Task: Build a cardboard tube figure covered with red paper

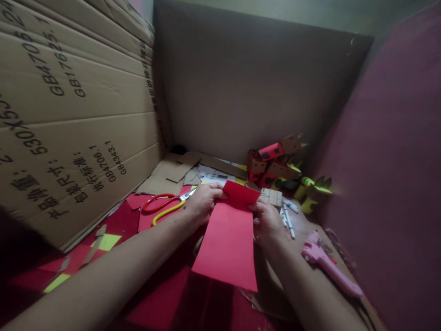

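Observation:
A red sheet of paper [229, 243] is held up over the work surface, its far end folded over toward me as a darker red flap. My left hand [206, 201] pinches the sheet's left edge at the fold. On the opposite edge, my right hand [269, 220] grips the paper between thumb and fingers. Scissors [165, 208] with red and yellow handles lie just left of my left hand, their blades partly hidden by it.
A large printed cardboard sheet [79, 115] stands at the left. Red and yellow paper animal figures [275, 168] sit at the back right. White markers [288, 220] and a pink glue gun [329, 266] lie at the right. Cardboard pieces [165, 174] lie behind the scissors.

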`<move>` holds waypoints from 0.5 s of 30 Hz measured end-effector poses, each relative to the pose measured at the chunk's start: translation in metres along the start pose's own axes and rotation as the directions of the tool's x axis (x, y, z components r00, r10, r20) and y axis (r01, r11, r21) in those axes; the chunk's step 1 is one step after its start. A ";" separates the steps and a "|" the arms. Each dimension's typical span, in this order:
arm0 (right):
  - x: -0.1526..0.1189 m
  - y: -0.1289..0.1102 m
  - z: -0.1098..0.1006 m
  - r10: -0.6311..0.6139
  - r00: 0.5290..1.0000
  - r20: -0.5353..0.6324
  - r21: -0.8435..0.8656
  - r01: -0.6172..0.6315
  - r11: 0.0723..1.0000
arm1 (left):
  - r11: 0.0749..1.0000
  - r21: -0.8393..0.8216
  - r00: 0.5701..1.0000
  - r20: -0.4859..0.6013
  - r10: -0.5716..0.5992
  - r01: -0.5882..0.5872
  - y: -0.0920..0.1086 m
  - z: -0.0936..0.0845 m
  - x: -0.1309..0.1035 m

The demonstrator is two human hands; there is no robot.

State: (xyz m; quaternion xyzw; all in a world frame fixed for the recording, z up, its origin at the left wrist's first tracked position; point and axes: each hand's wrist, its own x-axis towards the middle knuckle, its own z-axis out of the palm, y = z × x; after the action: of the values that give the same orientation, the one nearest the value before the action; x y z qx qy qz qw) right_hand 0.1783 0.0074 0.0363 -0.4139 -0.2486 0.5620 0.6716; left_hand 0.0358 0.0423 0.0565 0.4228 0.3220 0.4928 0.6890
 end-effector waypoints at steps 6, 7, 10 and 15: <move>-0.004 -0.002 -0.001 0.003 1.000 -0.020 -0.002 -0.003 1.000 | 0.999 0.008 0.999 0.003 -0.045 0.045 -0.001 -0.002 0.001; -0.004 -0.003 -0.002 0.001 1.000 -0.020 -0.005 -0.001 1.000 | 0.999 0.024 0.999 0.004 -0.046 0.046 -0.002 -0.003 0.001; -0.006 -0.003 -0.003 -0.004 1.000 -0.003 -0.019 0.004 1.000 | 0.997 0.074 0.999 0.015 -0.035 0.034 -0.002 -0.007 0.003; -0.010 0.000 -0.005 -0.065 0.998 0.021 -0.038 0.066 0.997 | 0.984 0.179 0.998 0.059 0.000 -0.011 0.000 -0.009 0.000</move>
State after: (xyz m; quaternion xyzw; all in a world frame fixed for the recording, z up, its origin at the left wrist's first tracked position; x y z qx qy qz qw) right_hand 0.1799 -0.0033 0.0355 -0.4129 -0.2796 0.5387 0.6791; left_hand 0.0280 0.0452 0.0528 0.4981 0.3437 0.4511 0.6559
